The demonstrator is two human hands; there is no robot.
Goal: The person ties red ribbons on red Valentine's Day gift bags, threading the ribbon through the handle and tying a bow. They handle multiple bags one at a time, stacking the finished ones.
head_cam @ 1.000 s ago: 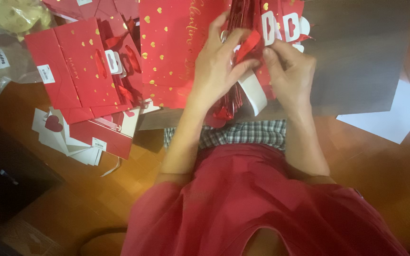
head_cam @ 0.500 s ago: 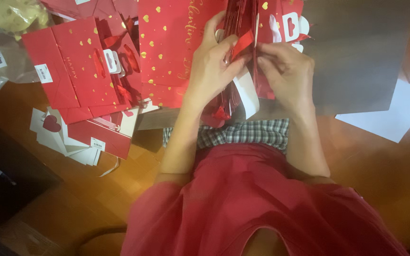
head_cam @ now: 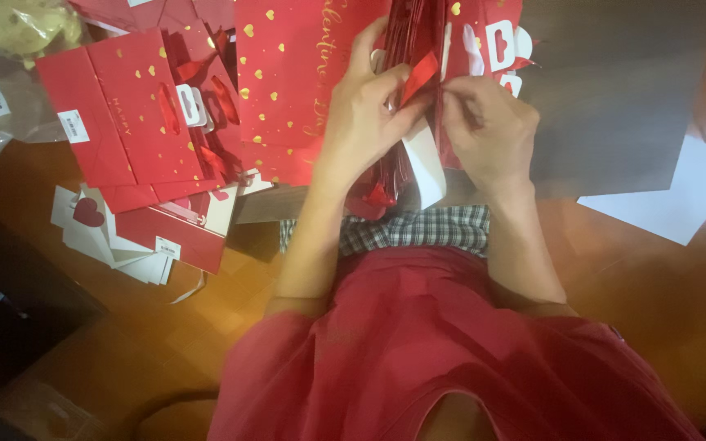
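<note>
A bundle of flat red paper gift bags (head_cam: pixel 406 49) with gold hearts stands on edge in front of me. My left hand (head_cam: pixel 365 110) grips the bundle from the left, thumb and fingers pinching a red ribbon handle (head_cam: pixel 418 75). My right hand (head_cam: pixel 488 131) presses against the bundle's right side, fingertips at the same ribbon. A white tag (head_cam: pixel 422 175) hangs below my hands. One wide red bag (head_cam: pixel 288 73) with gold hearts lies flat to the left of the bundle.
A heap of folded red gift bags (head_cam: pixel 136 122) lies at the left, with white cards (head_cam: pixel 96 233) bearing red hearts beneath it. A grey board (head_cam: pixel 614 90) lies at the right, white paper (head_cam: pixel 672 192) beside it. A clear plastic bag (head_cam: pixel 10 33) sits top left on the wooden floor (head_cam: pixel 655 278).
Both hands have shifted slightly higher on the bundle and closed in on the red ribbon. The bundle stands more upright between them.
</note>
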